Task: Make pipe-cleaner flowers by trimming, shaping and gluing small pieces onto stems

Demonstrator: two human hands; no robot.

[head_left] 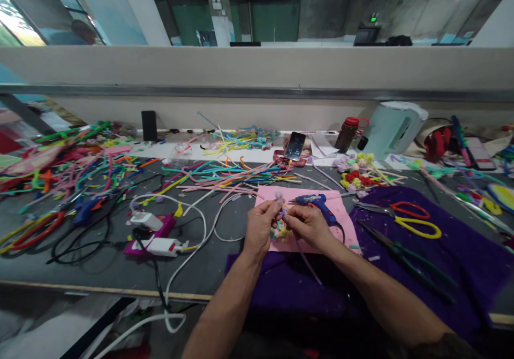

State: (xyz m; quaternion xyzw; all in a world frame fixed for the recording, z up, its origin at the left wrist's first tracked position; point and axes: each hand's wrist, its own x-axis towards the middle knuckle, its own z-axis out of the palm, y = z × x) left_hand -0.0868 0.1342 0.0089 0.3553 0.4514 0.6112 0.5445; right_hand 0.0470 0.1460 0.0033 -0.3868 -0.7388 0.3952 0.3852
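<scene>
Both hands meet above a pink sheet (pixel 341 209). My left hand (pixel 263 221) is closed, its thumb and fingers pinching a small lilac pipe-cleaner flower (pixel 279 195). Beside it my right hand (pixel 308 225) is closed in a pinch on the lilac pipe cleaner (pixel 307 262), whose loose end hangs down toward the front. Under the hands, a small multicoloured piece (pixel 281 233) partly shows on the pink sheet. A blue hot glue gun (pixel 321 204) lies on the sheet just behind my right hand.
Scissors (pixel 413 220) and long-nosed pliers (pixel 405 257) lie on purple cloth (pixel 461 252) at right. A purple power strip (pixel 156 236) with white cables sits left. Behind are coloured pipe cleaners (pixel 225 174), a phone (pixel 295 146), a red-lidded bottle (pixel 347 134) and several finished flowers (pixel 357 174).
</scene>
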